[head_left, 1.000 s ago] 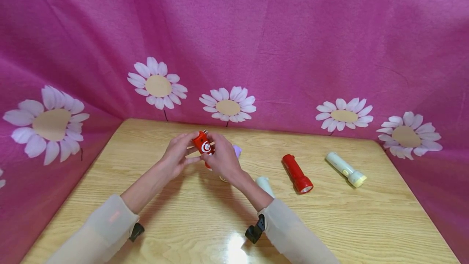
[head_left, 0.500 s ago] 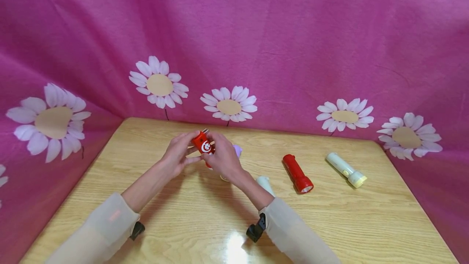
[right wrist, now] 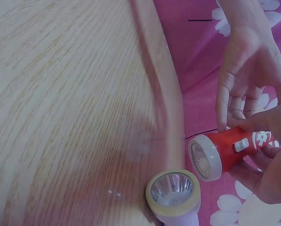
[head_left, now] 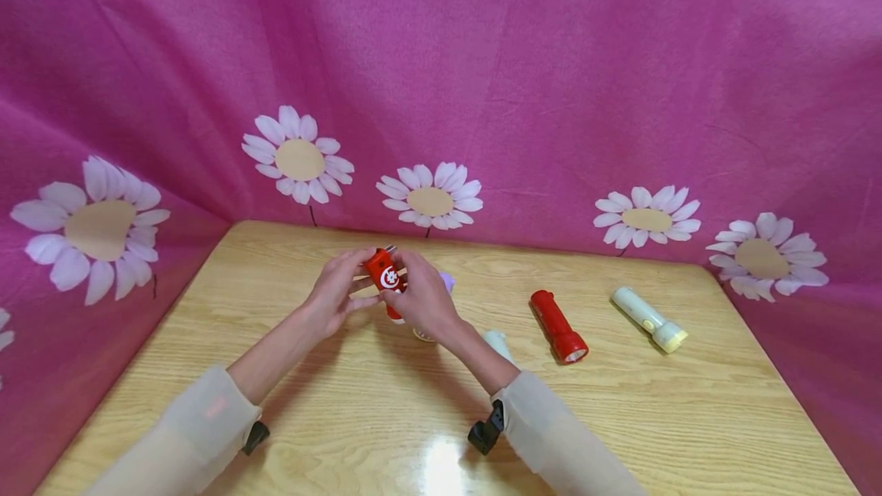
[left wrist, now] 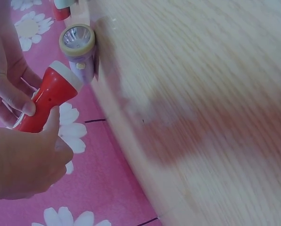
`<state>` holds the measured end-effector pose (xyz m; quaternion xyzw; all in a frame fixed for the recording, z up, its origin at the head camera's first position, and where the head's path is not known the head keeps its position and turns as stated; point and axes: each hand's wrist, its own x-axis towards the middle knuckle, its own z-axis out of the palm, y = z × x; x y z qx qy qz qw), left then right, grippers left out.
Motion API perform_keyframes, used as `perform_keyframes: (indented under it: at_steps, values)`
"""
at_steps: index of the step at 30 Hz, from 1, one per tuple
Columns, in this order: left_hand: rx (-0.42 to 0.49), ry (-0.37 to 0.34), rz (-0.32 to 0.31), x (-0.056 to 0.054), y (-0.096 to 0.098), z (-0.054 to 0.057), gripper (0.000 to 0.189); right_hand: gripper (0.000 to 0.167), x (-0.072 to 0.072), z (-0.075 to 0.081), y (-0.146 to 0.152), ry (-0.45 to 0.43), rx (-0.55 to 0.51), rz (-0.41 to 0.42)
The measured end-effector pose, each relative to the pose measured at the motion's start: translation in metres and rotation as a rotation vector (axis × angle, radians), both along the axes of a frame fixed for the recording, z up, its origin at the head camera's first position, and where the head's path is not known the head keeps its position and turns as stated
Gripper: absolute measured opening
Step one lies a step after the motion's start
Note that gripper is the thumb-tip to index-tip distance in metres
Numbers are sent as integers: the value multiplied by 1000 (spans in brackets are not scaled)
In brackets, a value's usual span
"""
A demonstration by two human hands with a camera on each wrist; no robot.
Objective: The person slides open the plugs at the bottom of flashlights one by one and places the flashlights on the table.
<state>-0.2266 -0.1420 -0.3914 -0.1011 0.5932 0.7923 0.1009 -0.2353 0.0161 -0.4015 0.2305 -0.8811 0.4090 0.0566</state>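
Above the table, both hands hold a red flashlight (head_left: 387, 275) with a white emblem and metal prongs at its tail end. My right hand (head_left: 426, 298) grips its body, thumb near the emblem. From the other side, my left hand (head_left: 333, 293) steadies it between thumb and forefinger, its other fingers spread loosely. The right wrist view shows its grey slide switch (right wrist: 241, 144) and white-rimmed lens (right wrist: 205, 157). Just beyond, partly hidden by the right hand in the head view, lies a purple flashlight (left wrist: 86, 68) with a cream rim.
On the wooden table (head_left: 331, 419), another red flashlight (head_left: 558, 327) lies to the right, then a pale green one (head_left: 649, 318). A further pale one (head_left: 498, 343) is partly covered by the right forearm. Pink flowered cloth (head_left: 537, 98) rises behind the table and at its sides.
The red flashlight has tilted slightly in the hands, and its prongs have shifted a little to the right. Otherwise, both hands stay almost where they were.
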Motion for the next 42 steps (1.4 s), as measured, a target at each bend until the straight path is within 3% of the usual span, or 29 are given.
perform_keyframes:
  at_steps: [6,15,31,42]
  values:
    - [-42,33,5,2,5,-3,30,44,0,-1,2,-53,-54,0]
    - [-123,61,8,2,10,-6,43,41,-2,-1,4,-110,-98,-10]
    - [-134,61,5,4,14,-11,39,48,-1,1,2,-73,-56,-80]
    - [-137,68,4,4,11,-9,40,49,1,2,1,-119,-94,-74]
